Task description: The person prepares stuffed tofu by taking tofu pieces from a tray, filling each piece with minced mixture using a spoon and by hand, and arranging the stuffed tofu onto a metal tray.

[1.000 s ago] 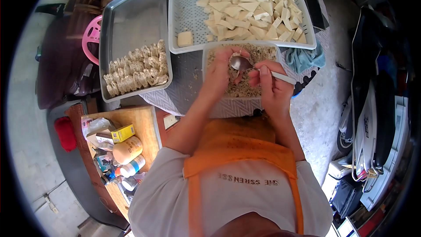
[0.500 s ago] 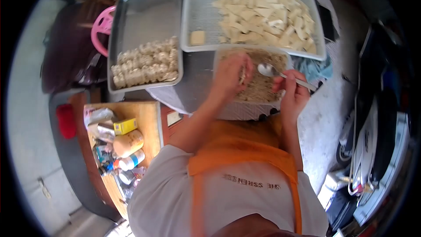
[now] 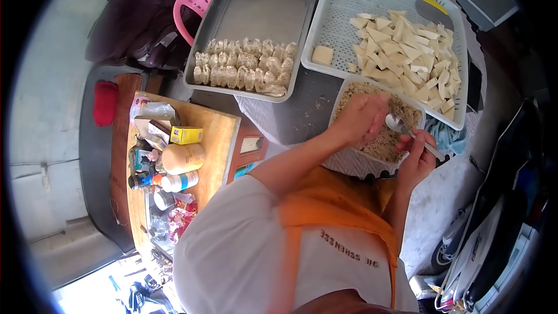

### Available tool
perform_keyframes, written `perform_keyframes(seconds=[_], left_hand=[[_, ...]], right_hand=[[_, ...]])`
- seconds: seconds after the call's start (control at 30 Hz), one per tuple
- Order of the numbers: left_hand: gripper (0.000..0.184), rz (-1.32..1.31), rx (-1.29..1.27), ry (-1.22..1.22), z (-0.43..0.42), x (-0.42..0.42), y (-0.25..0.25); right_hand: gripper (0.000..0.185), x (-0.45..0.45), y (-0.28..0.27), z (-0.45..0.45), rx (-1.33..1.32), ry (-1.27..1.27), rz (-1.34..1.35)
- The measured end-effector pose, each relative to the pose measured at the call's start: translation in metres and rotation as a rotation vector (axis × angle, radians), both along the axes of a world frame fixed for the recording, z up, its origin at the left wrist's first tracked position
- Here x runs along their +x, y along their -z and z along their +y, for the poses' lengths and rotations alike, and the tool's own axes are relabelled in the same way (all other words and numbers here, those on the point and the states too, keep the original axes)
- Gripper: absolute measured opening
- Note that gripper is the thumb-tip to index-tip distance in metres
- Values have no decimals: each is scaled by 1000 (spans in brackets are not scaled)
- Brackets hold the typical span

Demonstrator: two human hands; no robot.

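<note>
My left hand (image 3: 367, 117) is closed over a white plastic tub (image 3: 336, 104) of brown crumbly filling (image 3: 381, 146). Its curled fingers hide most of what seems to be a pale tofu piece. In my right hand (image 3: 419, 150) is a metal spoon (image 3: 396, 123), gripped by its handle. The spoon's bowl is just right of my left fingers, over the filling. Behind the tub, a white perforated tray (image 3: 343, 26) holds a heap of cut tofu pieces (image 3: 407, 52) and one separate square piece (image 3: 322, 55).
A metal tray (image 3: 256, 6) at the left holds rows of filled pieces (image 3: 244, 67). A yellow-handled scraper (image 3: 435, 9) lies in the perforated tray. A blue cloth (image 3: 446, 135) is beside the tub. Jars and boxes crowd a wooden cabinet (image 3: 215, 134); a scooter (image 3: 494, 227) stands at right.
The view has swung, so the trays and tub appear further right. My left hand now covers the pale edge that showed between its fingers. The spoon stays in my right hand, close to the left.
</note>
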State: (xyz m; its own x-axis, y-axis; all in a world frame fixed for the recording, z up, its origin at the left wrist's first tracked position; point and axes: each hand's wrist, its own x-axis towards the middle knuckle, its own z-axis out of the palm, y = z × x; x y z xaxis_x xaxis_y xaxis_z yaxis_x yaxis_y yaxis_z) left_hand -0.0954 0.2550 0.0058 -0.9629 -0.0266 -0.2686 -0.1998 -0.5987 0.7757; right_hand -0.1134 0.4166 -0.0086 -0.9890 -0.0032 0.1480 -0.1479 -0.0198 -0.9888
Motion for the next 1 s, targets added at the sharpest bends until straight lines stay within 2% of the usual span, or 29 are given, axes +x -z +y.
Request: perform_keyframes(seconds=[0.13, 0.23, 0.33, 0.37, 0.47, 0.53, 0.7, 0.8, 0.9, 1.0], left_hand=[[41, 20, -18, -94, -4, -4, 5], [36, 122, -157, 16, -16, -2, 5], [32, 203, -69, -249, 11, -8, -4], [31, 409, -465, -93, -4, -10, 2], [32, 313, -467, -27, 3, -7, -7], [24, 379, -411, -1, 1, -6, -2], [31, 234, -328, 54, -2, -4, -11], [24, 179, -505, 111, -4, -2, -8], [19, 207, -319, 63, -5, -4, 6], [24, 180, -260, 68, -6, -3, 4]], right_hand=[[15, 2, -3, 1, -57, -4, 11], [15, 6, -9, 1, -78, -11, 5], [15, 10, -15, -2, -75, -89, -110], [15, 10, -16, -3, -116, -116, -173], [18, 7, -23, -4, -226, -126, -299], [19, 6, -28, -2, -291, -112, -314], [19, -6, -28, 11, -302, -23, -176], [19, -6, -28, 11, -310, -40, -120], [20, -7, -25, 12, -296, -26, -107], [19, -7, -24, 13, -288, -11, -121]])
